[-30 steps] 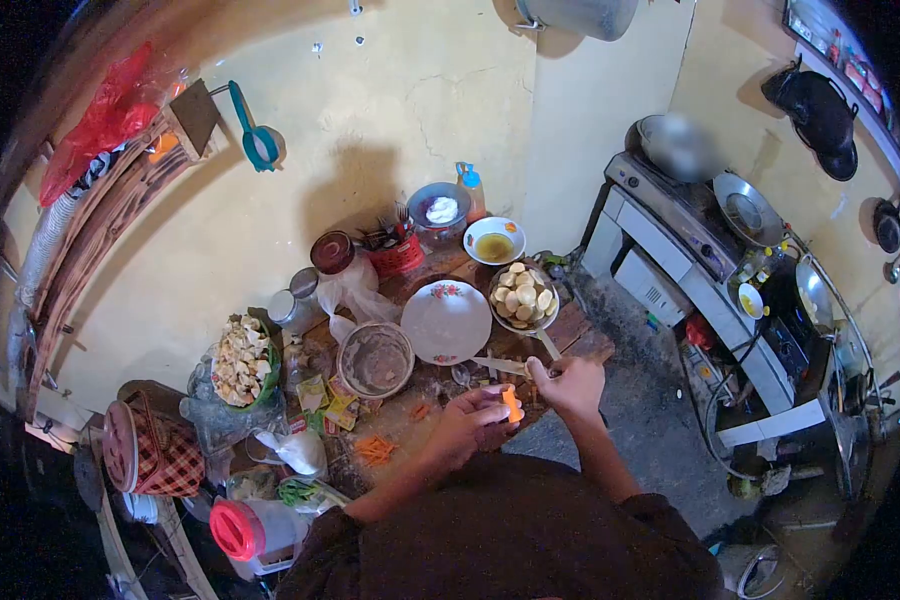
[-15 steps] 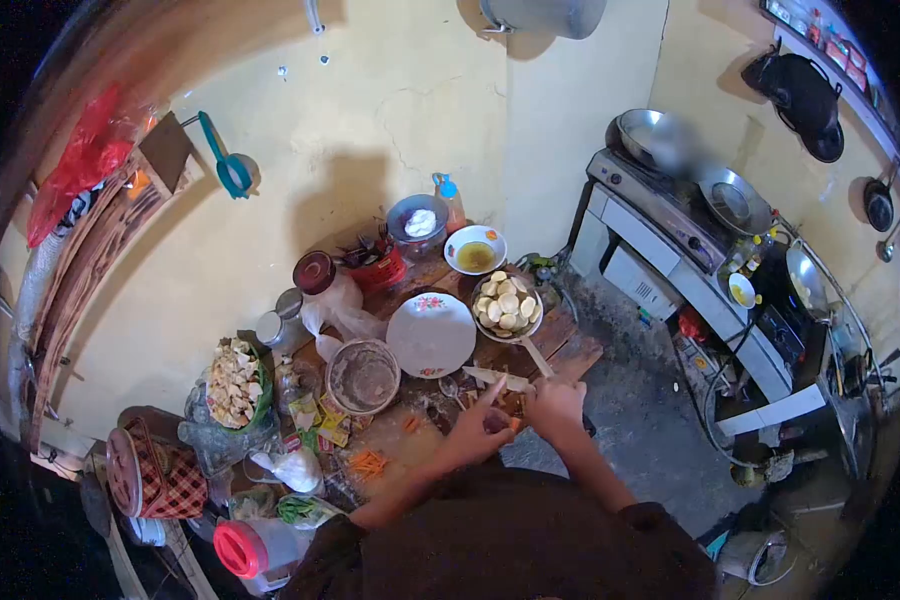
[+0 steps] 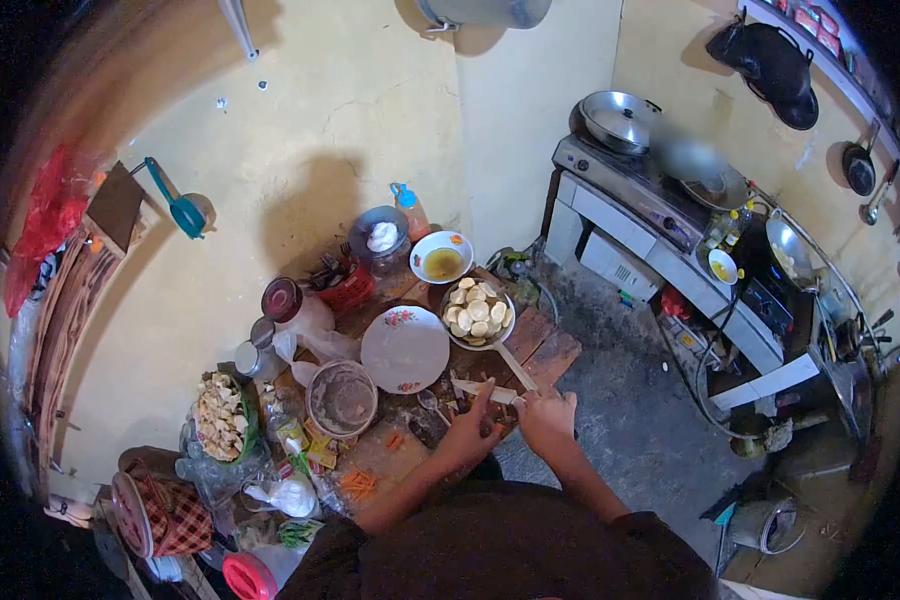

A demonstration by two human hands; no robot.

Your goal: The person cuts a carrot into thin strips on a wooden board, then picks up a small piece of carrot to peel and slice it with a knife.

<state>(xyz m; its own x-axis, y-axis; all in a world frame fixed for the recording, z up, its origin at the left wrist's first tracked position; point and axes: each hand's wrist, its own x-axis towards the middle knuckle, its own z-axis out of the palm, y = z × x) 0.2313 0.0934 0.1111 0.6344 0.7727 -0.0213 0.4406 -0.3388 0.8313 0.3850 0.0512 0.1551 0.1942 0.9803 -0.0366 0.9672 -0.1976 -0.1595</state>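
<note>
In my right hand [image 3: 548,420] a knife [image 3: 485,391] is gripped, its pale blade pointing left over the table's near edge. My left hand [image 3: 470,437] is closed just below the blade, a finger raised against it; a small reddish thing shows dimly in its fingers, too small to name. Just beyond the knife, a pan or strainer [image 3: 511,360] with a long handle holds round pale slices [image 3: 477,311]. A white floral plate [image 3: 406,350] sits left of it. Beside the plate is a bowl with floury residue [image 3: 341,399]. A spoon [image 3: 429,403] lies near my left hand.
Carrot shreds [image 3: 358,485], seasoning packets [image 3: 321,449] and a bowl of pale chopped pieces [image 3: 221,417] lie to the left. A bowl of yellowish liquid [image 3: 442,259] stands at the back. The stove [image 3: 620,185] with pans is on the right.
The whole view has turned, so the room appears shifted left. Both hands stay together at the knife, and the reddish thing in my left hand is more hidden now.
</note>
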